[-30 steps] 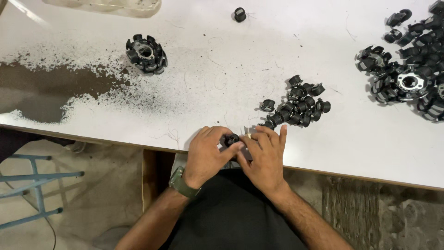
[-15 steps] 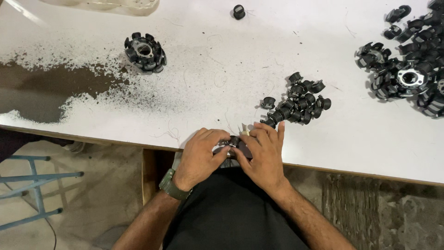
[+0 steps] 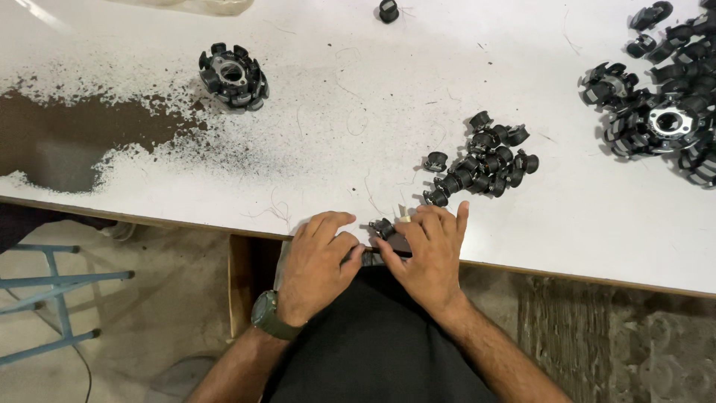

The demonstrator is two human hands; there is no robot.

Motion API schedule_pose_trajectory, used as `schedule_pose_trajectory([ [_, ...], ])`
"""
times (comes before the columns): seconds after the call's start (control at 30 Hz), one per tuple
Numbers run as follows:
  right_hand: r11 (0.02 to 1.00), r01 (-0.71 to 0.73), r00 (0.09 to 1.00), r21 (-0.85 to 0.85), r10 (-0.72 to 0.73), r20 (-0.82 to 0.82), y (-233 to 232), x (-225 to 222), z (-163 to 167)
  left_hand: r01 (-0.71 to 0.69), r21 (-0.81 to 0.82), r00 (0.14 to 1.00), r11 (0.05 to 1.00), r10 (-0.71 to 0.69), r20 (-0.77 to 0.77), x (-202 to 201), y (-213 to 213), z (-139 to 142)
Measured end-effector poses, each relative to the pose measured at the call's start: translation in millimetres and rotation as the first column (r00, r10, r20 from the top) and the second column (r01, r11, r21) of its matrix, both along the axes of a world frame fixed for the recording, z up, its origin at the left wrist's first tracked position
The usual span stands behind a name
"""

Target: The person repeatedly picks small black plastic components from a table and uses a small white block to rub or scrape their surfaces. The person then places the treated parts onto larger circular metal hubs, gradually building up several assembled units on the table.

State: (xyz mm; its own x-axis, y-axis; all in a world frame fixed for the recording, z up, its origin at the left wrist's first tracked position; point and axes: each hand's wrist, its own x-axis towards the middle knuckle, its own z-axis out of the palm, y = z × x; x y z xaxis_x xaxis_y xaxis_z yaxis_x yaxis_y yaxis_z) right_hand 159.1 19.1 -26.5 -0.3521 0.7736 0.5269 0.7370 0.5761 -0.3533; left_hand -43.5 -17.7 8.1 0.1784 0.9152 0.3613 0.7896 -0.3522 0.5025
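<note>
So, starting at the far left, a blue metal stool frame (image 3: 52,280) stands on the floor below the white worktop (image 3: 358,112). Up on the worktop's left side is a big patch of dark brown dust (image 3: 67,138) with a round black toothed ring part (image 3: 233,76) just past it.

At the near edge, the left hand (image 3: 317,265), with an olive-green wristwatch (image 3: 267,316) on it, is curled, fingers resting on the worktop's edge and the thumb pressing in toward the small black plastic piece (image 3: 388,237). That piece sits right at the edge between both hands, and the right hand (image 3: 429,257) has its fingers laid over it. Both hands are closed in on it from either side, though I can't tell how tight either grip really is.

Just beyond the right hand lies a loose heap of small black bobbin-like parts (image 3: 485,164), close but not touching. One lone black part (image 3: 388,10) sits at the far edge. Way over right, well apart, is a larger pile of black ring assemblies (image 3: 664,123).
</note>
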Motion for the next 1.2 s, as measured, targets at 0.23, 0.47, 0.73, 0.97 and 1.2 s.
schedule_pose_trajectory([
  [0.23,0.993,-0.089,0.982,0.077,0.100,-0.160,-19,15,2,-0.050,0.085,0.995,0.995,0.042,0.089,7,-8,0],
  [0.47,0.980,-0.200,0.963,0.018,0.200,-0.180,-18,6,-3,-0.076,0.055,0.992,0.996,0.070,0.105,22,-2,-17],
  [0.73,0.974,-0.225,0.955,-0.001,0.220,-0.196,-13,2,3,-0.064,0.200,0.994,0.978,0.044,0.102,22,1,-26],
  [0.97,0.972,-0.234,0.951,-0.027,0.223,-0.215,-12,0,3,0.033,0.310,0.998,0.950,-0.015,-0.059,19,4,-31],
  [1.2,0.969,-0.244,0.946,-0.034,0.230,-0.228,-12,1,3,-0.018,0.262,0.999,0.965,0.009,0.036,21,7,-29],
])
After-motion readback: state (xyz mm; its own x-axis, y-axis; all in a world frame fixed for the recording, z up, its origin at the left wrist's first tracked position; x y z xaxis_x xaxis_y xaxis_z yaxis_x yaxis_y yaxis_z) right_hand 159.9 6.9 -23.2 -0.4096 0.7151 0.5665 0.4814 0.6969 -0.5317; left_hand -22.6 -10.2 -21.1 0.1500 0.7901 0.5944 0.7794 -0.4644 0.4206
